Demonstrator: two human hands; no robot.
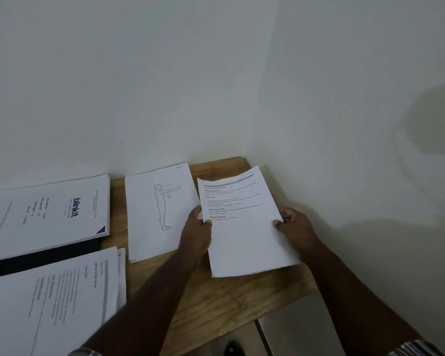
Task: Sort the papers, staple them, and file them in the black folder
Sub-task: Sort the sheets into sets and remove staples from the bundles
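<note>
The printed text sheet point(244, 222) is held above the wooden tabletop point(216, 301), at 3 o'clock from the figure-drawing stack point(159, 211). The left hand point(197, 228) pinches its left edge and the right hand point(293, 227) grips its right edge. At 9 o'clock lies the blinkit document point(46, 214) on the black folder point(41, 260).

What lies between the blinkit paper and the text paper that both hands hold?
In the head view, a stack with a standing-figure drawing lies between the blinkit paper and the held paper.
</note>
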